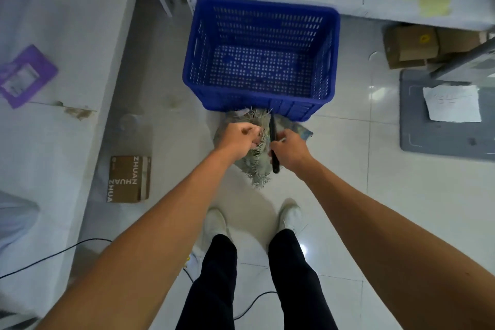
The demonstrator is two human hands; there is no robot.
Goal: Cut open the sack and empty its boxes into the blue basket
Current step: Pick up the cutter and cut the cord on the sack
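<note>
While the sack (255,166) stands on the tiled floor just in front of the blue basket (294,110), its far side at or against the basket's near wall, the step in hand looks to be cutting open its frayed, gathered top; to do it well, I judge the edge should travel away from the gripping fingers, through the weave just below the bunched mouth, with the cloth pulled taut so the cut bites rather than drags; a shallow pass would spare the boxes inside, which are not visible; the basket shows only its bare perforated bottom, so nothing is emptied yet. Both arms reach down and forward, nearly straight, converging over the sack; the left hand (238,139) has its fingers curled round the frayed top, knuckles up; the right hand (290,150) is wrapped round a slim black tool (272,126), presumably the cutter, lying along the sack's right side with one end toward the basket; whether a blade is exposed is too small to tell.
</note>
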